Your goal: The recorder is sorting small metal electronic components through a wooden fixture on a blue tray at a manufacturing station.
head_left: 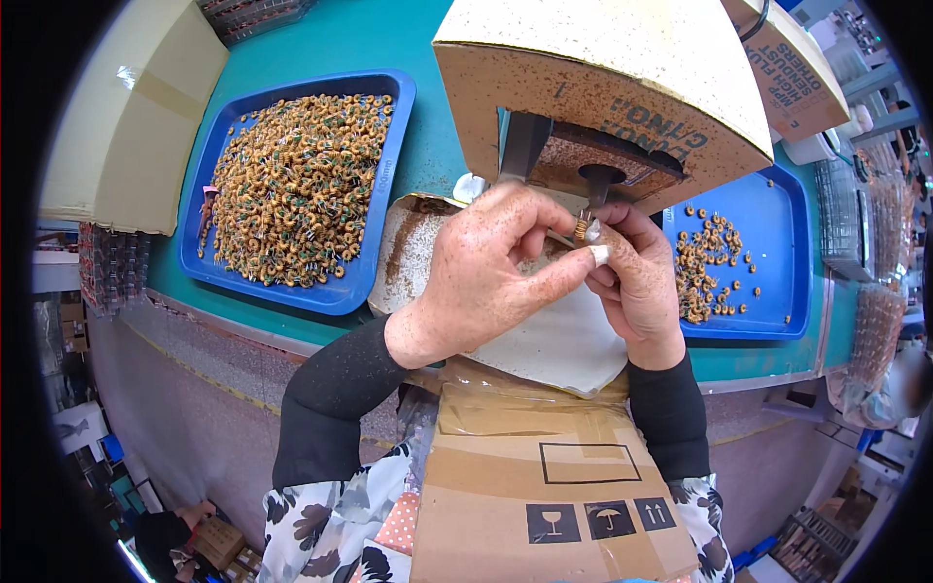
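Under the cardboard hood (603,87), just in front of its dark opening, both hands are meeting over a small wound coil (581,227). Judging by the pose, the step in hand is the working of a single coil between the fingertips, close to the round post (600,180) inside the hood; the next move is calling for a steady pinch and a small, exact shift of the piece, since it is tiny and easy to drop.

Left hand (486,277) is curling inward, its thumb and forefinger pressing together at the coil, the other fingers folding loosely. Right hand (637,282) is closing from the other side, its taped fingertip (599,255) lying just beside the coil; whether it is gripping the coil itself I cannot tell. Neither hand is spreading open.

Left of the hands, a blue tray (389,185) is sitting heaped with like coils; right of them, a second blue tray (792,253) is holding only a few.
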`<state>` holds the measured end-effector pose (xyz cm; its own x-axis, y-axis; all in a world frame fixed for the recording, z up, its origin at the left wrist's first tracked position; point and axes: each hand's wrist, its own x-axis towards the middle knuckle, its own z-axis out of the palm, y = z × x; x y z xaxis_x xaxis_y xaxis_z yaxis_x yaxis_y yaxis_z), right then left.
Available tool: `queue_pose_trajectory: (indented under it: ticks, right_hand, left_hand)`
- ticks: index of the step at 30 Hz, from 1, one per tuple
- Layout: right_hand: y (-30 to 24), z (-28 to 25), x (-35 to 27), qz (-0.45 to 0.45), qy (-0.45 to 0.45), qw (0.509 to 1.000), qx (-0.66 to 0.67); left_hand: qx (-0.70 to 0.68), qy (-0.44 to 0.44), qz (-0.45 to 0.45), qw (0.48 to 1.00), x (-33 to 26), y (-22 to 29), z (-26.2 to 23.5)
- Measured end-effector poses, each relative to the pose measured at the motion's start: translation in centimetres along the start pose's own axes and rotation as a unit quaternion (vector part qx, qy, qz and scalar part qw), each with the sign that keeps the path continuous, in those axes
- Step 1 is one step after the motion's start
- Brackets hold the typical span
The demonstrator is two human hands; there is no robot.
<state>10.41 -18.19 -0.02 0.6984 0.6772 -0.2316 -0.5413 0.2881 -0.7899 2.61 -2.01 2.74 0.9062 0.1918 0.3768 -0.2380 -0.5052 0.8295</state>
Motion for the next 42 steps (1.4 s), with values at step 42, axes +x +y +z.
queue_pose_trajectory:
  ticks: [42]
  right_hand:
    - [0.2,-0.5,-0.1,0.01,-0.027,0.997,-0.072]
  left_hand:
    - [-0.502,-0.215,-0.38,0.747,-0.3,-4.1,-0.9]
